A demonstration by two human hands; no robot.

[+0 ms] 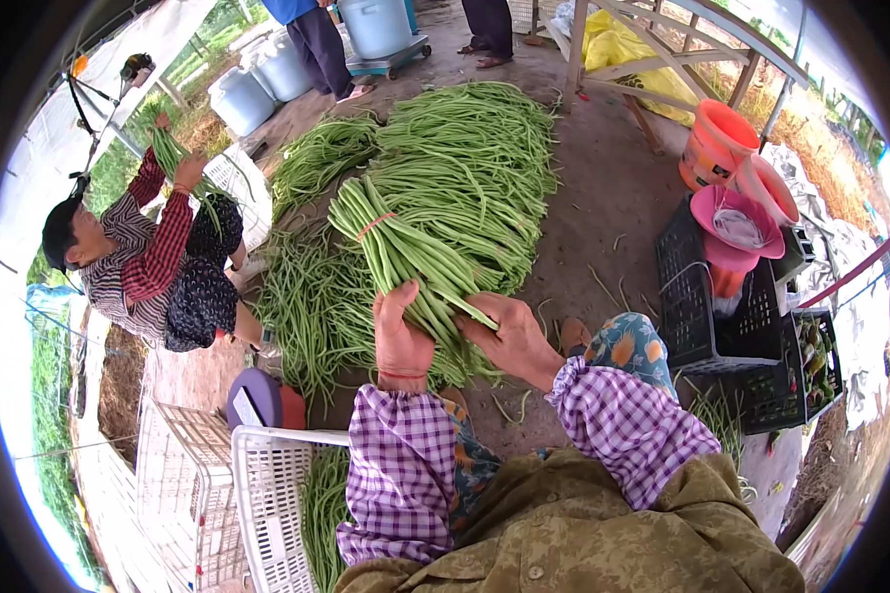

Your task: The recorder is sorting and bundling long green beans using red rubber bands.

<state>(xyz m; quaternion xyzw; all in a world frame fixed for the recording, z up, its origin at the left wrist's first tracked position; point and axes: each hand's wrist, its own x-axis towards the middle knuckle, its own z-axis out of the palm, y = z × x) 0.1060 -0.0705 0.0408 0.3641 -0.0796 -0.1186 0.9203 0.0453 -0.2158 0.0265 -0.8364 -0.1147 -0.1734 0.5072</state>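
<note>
A bundle of long green yardlong beans [400, 252] lies in my hands, with a red band [376, 226] around its far part. My left hand [403, 333] is closed around the near part of the bundle, thumb on top; a red band circles that wrist. My right hand [510, 332] grips bean ends at the bundle's right side, its fingertips partly hidden. Beneath and beyond the bundle, a large heap of loose beans [482, 148] covers the ground, with darker, tangled beans [304, 311] to the left.
A white plastic crate [267, 511] holding beans stands at my left. Black crates [682, 296], a pink bowl [738, 226] and orange buckets [716, 141] are at the right. At the left a seated co-worker [156, 259] holds beans. Two people stand beyond the heap, near blue-grey drums [241, 100].
</note>
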